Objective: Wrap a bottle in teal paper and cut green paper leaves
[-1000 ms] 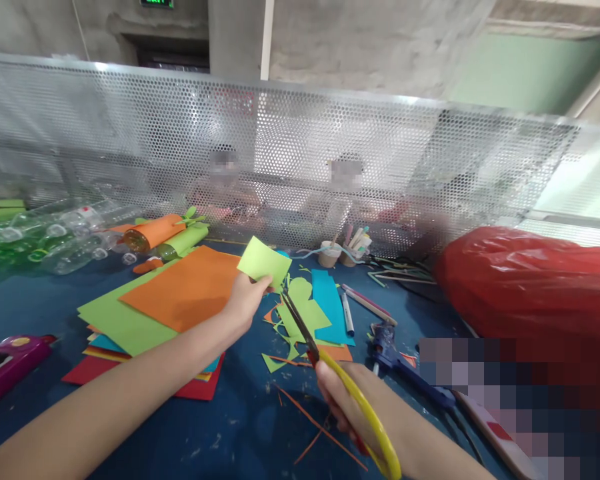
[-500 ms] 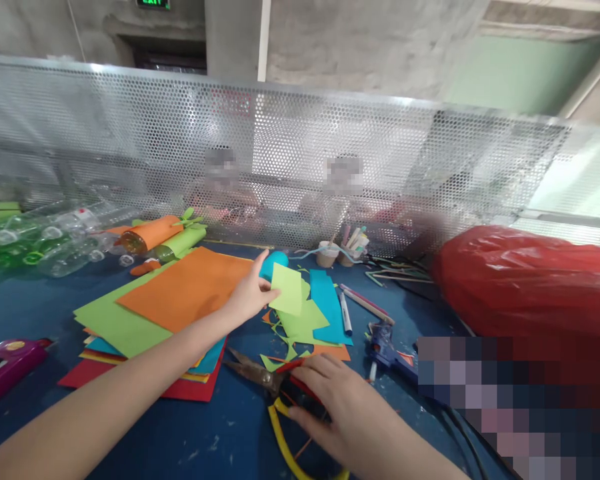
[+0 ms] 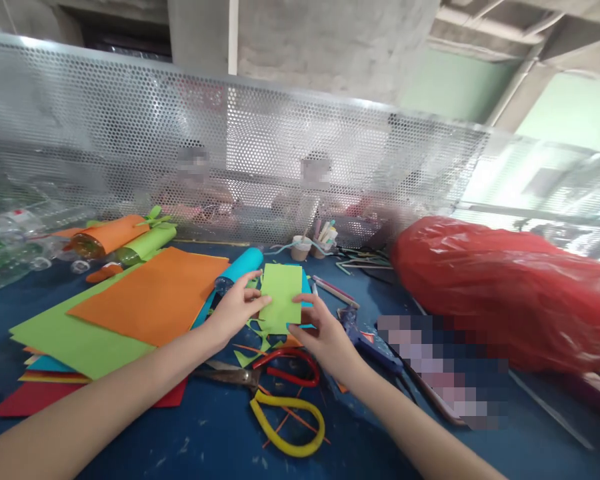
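Between both hands is a light green rectangle of paper (image 3: pixel 282 293), held up over the table. My left hand (image 3: pixel 237 303) pinches its left edge with thumb and fingers. At its right edge my right hand (image 3: pixel 320 327) is closed on the same paper. Below the hands lie scissors (image 3: pixel 257 383) with one red and one yellow handle, blades pointing left. A bottle wrapped in blue paper (image 3: pixel 243 267) lies just behind my left hand. Green paper scraps (image 3: pixel 245 357) and blue paper are partly hidden behind the held piece.
Stacked coloured sheets (image 3: pixel 155 293) lie at left, with paper-wrapped bottles (image 3: pixel 113 237) and clear plastic bottles (image 3: pixel 17 247) behind. A blue glue gun (image 3: pixel 375 350), a blurred-out device (image 3: pixel 430 373) and a red plastic bag (image 3: pixel 480 287) are at right. Cups of pens (image 3: pixel 325 237) stand before a perforated metal screen (image 3: pixel 280 153).
My right hand has let go of the scissors, which now lie on the table, and has taken the green paper's right edge. The view has turned to the right.
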Motion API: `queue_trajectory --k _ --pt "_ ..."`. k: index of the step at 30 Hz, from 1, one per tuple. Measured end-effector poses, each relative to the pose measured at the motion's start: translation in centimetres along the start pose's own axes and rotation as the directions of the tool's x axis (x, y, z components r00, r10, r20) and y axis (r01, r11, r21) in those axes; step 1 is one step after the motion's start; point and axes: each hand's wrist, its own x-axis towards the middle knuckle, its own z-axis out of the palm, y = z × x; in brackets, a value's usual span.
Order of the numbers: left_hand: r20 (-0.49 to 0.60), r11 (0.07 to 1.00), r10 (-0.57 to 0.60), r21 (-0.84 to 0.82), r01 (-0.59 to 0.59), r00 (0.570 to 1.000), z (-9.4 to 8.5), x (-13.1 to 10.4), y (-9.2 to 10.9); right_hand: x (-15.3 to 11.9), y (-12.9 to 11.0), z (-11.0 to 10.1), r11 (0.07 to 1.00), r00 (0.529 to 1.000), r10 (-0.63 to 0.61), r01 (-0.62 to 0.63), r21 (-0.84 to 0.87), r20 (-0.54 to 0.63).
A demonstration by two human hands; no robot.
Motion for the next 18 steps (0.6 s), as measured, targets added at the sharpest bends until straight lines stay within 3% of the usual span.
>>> queue_trajectory --k 6,12,18 --pt "-0.013 0.992 -0.103 -0.08 0.101 0.995 -0.2 -1.9 -0.7 -0.5 0.4 1.2 1.0 0.999 -0.008 0.008 0.006 -0.036" --pt "0.143 0.969 -0.136 -0.189 0.162 0.98 -0.8 -4.8 -0.8 -0.9 0.6 2.3 0.993 0.998 0.051 -0.053 0.101 0.022" --pt "0.222 0.936 -0.108 -0.306 0.175 0.969 -0.9 -5.4 -1.3 -0.9 0.8 2.4 0.981 0.997 0.071 -0.076 0.18 0.035"
